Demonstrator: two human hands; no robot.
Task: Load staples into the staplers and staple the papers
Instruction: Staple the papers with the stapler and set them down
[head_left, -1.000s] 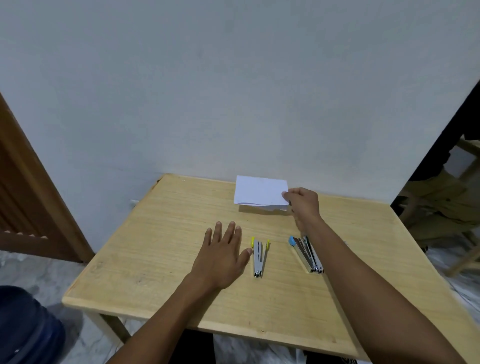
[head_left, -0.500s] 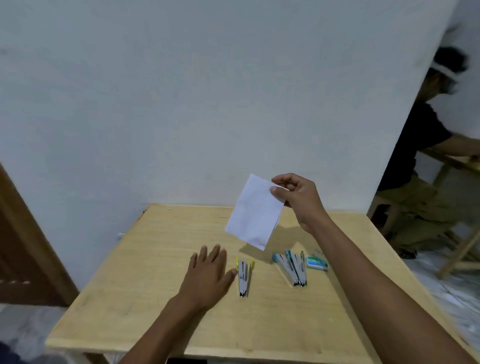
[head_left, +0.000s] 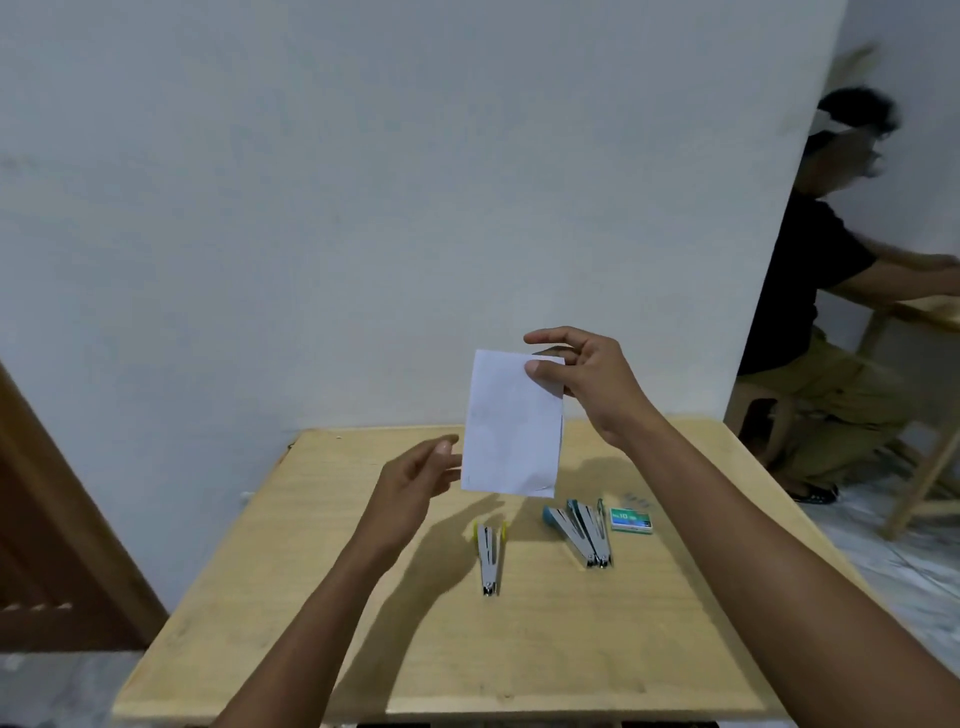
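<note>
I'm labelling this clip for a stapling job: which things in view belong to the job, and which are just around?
Part of the job:
- white papers, pinched in the right hand, left hand at the edge
- yellow-tipped stapler
- blue and green staplers
- green staple box
- wooden table

Just around:
- seated person
- wooden door

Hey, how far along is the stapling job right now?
Early. Done: nothing visibly stapled. In hand: the right hand pinches the papers by a top corner above the table; the left hand reaches for their lower edge. Left: the yellow stapler, the blue staplers and the staple box lie untouched.
</note>
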